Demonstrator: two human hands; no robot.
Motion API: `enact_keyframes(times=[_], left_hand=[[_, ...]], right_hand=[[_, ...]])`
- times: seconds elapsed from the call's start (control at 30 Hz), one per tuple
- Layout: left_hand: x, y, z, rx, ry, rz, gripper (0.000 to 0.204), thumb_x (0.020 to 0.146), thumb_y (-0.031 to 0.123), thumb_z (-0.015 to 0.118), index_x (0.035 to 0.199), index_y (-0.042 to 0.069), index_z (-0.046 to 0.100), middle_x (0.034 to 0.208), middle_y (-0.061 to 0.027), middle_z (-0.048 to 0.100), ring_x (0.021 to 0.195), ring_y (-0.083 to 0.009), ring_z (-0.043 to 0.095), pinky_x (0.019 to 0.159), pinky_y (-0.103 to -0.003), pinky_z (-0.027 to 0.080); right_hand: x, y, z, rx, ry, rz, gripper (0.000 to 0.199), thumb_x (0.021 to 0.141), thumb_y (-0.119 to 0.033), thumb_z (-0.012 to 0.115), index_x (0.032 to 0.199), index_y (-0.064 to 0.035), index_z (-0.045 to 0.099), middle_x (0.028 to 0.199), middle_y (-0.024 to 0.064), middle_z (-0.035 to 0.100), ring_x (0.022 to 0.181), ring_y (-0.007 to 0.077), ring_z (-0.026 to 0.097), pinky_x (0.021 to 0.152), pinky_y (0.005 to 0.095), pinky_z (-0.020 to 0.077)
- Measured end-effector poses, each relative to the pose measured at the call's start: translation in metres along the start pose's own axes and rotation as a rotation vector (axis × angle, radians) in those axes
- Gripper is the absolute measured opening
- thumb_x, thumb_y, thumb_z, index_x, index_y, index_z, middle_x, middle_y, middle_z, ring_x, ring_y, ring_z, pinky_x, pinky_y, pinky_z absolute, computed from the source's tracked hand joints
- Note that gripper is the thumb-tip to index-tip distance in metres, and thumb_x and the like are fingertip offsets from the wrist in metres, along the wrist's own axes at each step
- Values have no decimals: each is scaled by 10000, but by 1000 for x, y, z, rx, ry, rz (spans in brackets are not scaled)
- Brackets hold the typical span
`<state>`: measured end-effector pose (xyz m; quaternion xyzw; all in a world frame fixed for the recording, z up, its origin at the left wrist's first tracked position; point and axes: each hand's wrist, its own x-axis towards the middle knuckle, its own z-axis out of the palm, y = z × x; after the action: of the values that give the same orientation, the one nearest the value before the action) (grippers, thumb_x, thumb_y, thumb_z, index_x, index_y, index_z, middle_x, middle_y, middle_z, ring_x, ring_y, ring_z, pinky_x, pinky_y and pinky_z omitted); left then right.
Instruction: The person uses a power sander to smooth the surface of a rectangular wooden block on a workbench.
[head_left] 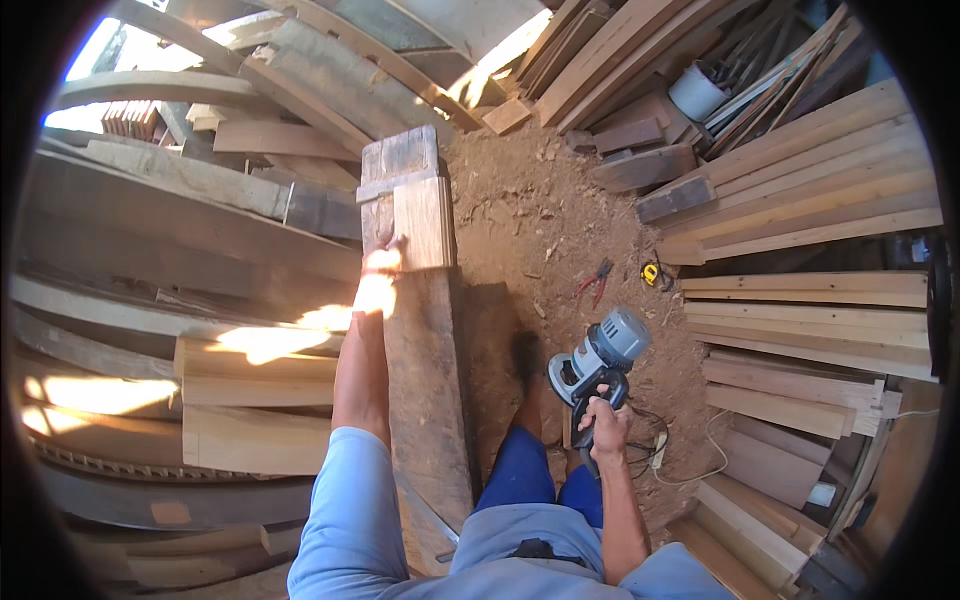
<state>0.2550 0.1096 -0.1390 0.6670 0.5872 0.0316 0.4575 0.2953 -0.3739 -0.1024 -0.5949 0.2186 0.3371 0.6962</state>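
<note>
bright sun from upper left | glare on left hand (380, 265) | hard shadows | fisheye-bent edges

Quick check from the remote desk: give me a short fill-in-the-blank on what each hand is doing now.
1. The right hand grips a blue-grey power ____ by its handle.
2. The left hand rests on a small pale ____ lying on the long plank.
3. On the dirt floor, red-handled pliers lie beside a yellow ____.

Missing words: sander; board; tape measure
</note>
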Motion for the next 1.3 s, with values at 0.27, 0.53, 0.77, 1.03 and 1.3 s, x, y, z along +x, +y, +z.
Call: enact_keyframes(times=[0.27,0.53,0.77,1.03,1.3], left_hand=[[-23,95,25,600,159,3,1194,728,598,767,1577,93,97,1446,-275,445,1343,-414,434,1150,-475,311],[-9,54,-6,-333,-199,241,1048,741,345,826,1533,-13,240,1449,-228,458,1378,-272,401,1091,-376,366],[-14,38,-38,-951,-576,42,851,843,226,746,1544,56,294,1444,-83,486,1299,-193,472,1036,-326,406],[-17,40,-41,-1001,-619,19,863,840,202,739,1546,38,271,1441,-93,486,1285,-193,490,1017,-322,432],[-8,29,-41,-893,-555,42,943,798,257,780,1554,48,256,1501,-126,427,1365,-247,412,1121,-374,302]], right_hand=[[5,-22,7,25,103,73,255,861,-35,585,1111,-41,533,650,17,510,480,115,499,432,291,460],[16,-31,26,61,98,131,231,865,-81,603,1088,-88,545,672,9,507,516,114,502,464,294,467],[23,-21,27,45,80,205,158,870,-126,636,1018,-146,584,676,-15,514,509,100,508,464,283,473],[23,-14,34,29,61,219,164,882,-120,616,1040,-126,574,665,-8,511,506,111,511,461,306,481],[27,-10,41,3,26,248,180,884,-131,620,1061,-146,586,682,-21,512,532,95,512,480,294,484]])
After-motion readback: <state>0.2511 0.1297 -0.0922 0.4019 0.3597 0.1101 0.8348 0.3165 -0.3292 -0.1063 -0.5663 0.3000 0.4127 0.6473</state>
